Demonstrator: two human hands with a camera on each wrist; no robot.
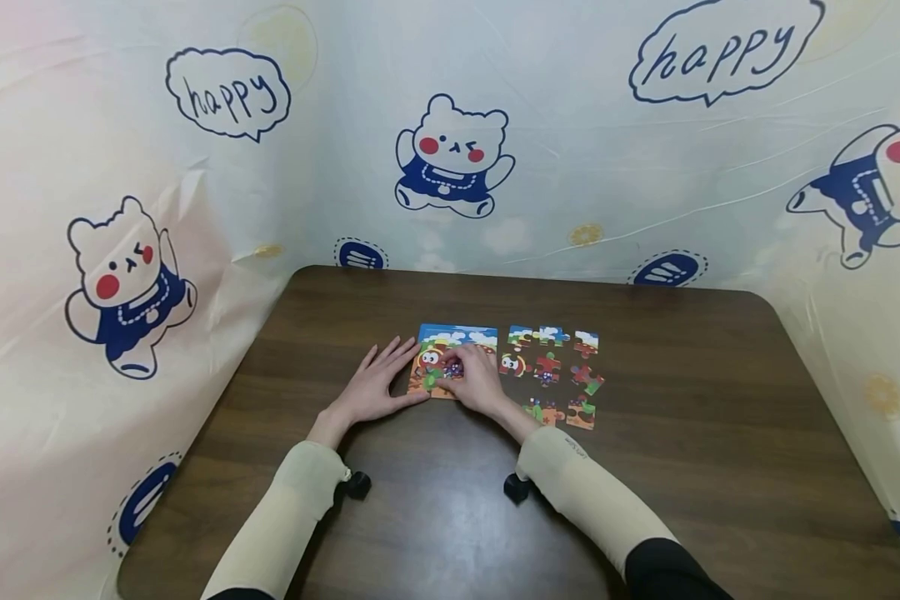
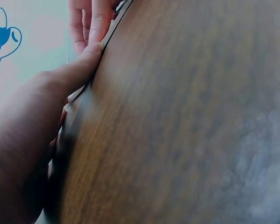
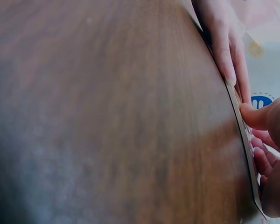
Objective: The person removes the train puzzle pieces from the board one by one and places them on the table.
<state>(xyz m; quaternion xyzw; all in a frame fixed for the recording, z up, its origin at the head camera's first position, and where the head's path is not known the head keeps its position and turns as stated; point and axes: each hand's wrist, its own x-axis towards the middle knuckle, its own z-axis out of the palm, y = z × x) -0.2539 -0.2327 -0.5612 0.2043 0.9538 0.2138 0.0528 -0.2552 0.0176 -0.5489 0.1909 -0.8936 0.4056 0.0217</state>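
A small square puzzle board (image 1: 461,337) with a colourful cartoon picture lies on the brown table, toward its far side. My left hand (image 1: 378,385) rests at the board's left edge, fingers spread, its thumb near the lower left corner. Over the board's right half is my right hand (image 1: 474,379), thumb and bent fingers apart above the picture. Its palm hides part of the board, and whether a piece sits between the fingertips cannot be made out. To the right lie several loose jigsaw pieces (image 1: 547,369) in rough rows. Both wrist views show the hands low along the table edge.
The brown wooden table (image 1: 682,467) has rounded far corners. Behind and beside it hangs a pale cloth (image 1: 330,150) printed with bears and the word "happy". A small black block (image 1: 357,485) shows at the left cuff, and another black block (image 1: 517,488) at the right cuff.
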